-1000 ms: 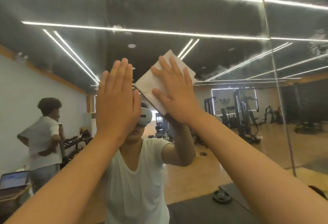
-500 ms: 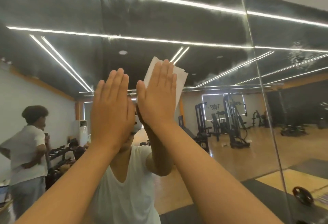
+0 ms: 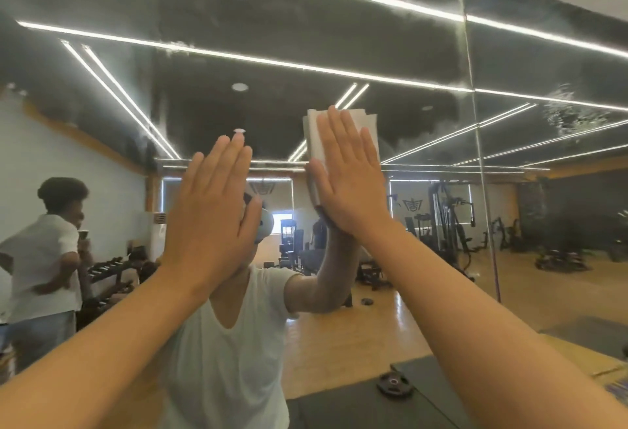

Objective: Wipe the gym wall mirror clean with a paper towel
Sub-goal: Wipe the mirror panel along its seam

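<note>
The wall mirror [image 3: 339,27] fills the view and carries hazy smears across its upper part. A folded white paper towel [image 3: 368,129] lies flat on the glass under my right hand [image 3: 350,173], whose straight fingers press it against the mirror; only the towel's top and right edge show. My left hand [image 3: 212,207] is raised just left of it, flat with straight fingers and holding nothing; whether it touches the glass I cannot tell. My own reflection stands behind both hands.
A vertical seam [image 3: 475,143] between mirror panels runs right of the towel, with a smudged patch [image 3: 574,112] beyond it. The glass reflects a person [image 3: 47,251] at the left by a dumbbell rack, gym machines [image 3: 448,221], a wooden floor and a weight plate [image 3: 394,384].
My right hand has slid the towel to the right and turned it upright on the glass. The left hand has stayed flat beside it. The view has shifted left.
</note>
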